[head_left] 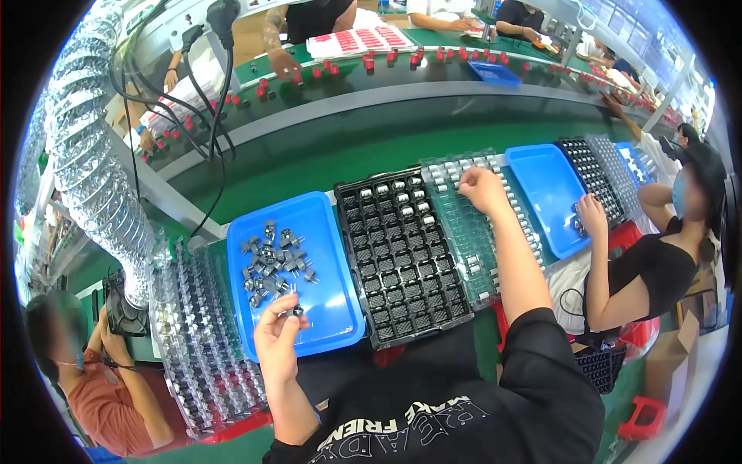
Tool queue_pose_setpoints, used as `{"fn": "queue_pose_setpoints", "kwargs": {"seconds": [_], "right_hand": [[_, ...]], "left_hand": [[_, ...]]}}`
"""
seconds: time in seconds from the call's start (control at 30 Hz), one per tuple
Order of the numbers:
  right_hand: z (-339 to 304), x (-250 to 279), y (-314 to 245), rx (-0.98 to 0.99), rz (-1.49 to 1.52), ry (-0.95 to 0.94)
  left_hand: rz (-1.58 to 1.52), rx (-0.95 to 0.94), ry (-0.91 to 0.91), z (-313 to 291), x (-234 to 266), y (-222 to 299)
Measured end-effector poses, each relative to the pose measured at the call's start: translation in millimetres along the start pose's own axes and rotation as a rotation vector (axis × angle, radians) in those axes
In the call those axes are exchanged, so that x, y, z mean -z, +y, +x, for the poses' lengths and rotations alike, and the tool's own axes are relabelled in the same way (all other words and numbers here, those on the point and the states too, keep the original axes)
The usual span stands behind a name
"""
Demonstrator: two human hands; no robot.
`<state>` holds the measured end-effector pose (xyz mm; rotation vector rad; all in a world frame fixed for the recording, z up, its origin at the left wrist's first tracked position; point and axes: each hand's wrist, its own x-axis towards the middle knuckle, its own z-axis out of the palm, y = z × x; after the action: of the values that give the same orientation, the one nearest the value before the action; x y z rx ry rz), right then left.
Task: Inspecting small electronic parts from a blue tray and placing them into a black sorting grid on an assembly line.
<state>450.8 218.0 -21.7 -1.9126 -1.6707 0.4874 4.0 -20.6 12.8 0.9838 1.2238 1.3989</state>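
Note:
My left hand (276, 334) is closed at the near edge of a blue tray (331, 271), pinching a small dark part with metal pins (295, 310) between thumb and fingers. Inside that tray lies a loose pile of similar grey pinned parts (272, 259). Farther right, my right hand (485, 192) reaches over a clear plastic tray (456, 224) with rows of small silver cylindrical parts (519, 203). Its fingers are pinched together at the cylinders; what they hold, if anything, is hidden. Between my hands lies a black pocketed tray (402, 267), with several silver cylinders (403, 210) in its far pockets.
A second blue tray (549, 197) stands to the right, where a co-worker's hand (592, 215) works. Stacked clear trays (205, 340) are at the left, near another seated person (116, 394). A silver duct (93, 155) and black cables hang at the left. Beyond runs a conveyor (348, 81) with red parts.

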Motion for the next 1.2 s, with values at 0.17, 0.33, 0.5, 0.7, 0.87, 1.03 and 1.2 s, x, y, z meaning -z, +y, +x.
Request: {"fn": "queue_pose_setpoints", "kwargs": {"seconds": [0.17,0.33,0.5,0.7,0.87,1.03,1.2], "right_hand": [[-12.3,7.1,-20.5,0.262,-0.097,-0.099],[-17.3,7.6,-8.9,0.198,0.008,0.046],[-134.5,5.0,-147.8,0.3,0.814,-0.201],[-222.5,-10.8,-210.3,0.372,0.949,-0.327],[-235.5,-24.2,-220.9,0.481,0.882,-0.153],[-235.4,-25.0,-232.3,0.775,0.61,0.113],[-237.2,-25.8,-232.5,0.817,0.565,0.131]], "left_hand": [[-0.333,-0.018,-0.05,-6.5,-2.3,5.4],[-0.61,0.015,-0.276,13.0,-26.8,20.4],[-0.552,0.01,-0.24,7.6,-43.7,23.9],[-0.595,0.03,-0.293,1.0,-48.0,26.2],[-0.642,-0.07,-0.233,-5.1,-56.2,20.1],[-0.659,-0.118,-0.216,-9.5,-60.1,23.3],[-0.63,-0.131,-0.194,-12.1,-60.2,23.2]]}}
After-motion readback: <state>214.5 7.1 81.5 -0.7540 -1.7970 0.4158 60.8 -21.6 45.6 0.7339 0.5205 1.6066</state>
